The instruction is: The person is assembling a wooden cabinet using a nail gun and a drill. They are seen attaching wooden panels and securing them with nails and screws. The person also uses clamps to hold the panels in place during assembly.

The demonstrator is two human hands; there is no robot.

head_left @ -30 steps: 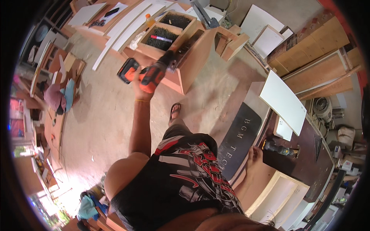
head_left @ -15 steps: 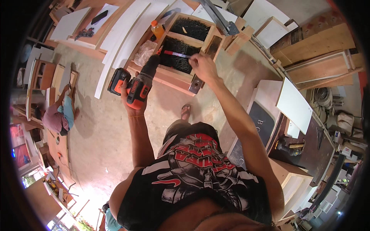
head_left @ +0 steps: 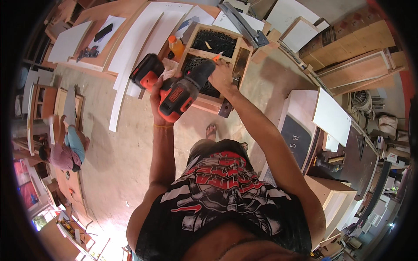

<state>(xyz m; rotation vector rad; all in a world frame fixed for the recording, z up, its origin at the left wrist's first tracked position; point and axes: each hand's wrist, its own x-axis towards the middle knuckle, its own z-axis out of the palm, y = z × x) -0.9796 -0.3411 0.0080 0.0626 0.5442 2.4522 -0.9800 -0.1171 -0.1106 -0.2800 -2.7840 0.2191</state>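
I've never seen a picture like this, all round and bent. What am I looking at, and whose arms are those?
A camera worn on a person's head looks straight down; its wide lens bends straight edges. The arms rising from the bottom are the wearer's own. The left hand grips a red and black cordless drill. The right hand reaches to the drill's front end, over a wooden box with compartments of dark screws. An orange bottle stands beside it, with white boards nearby. Another person sits at the left.
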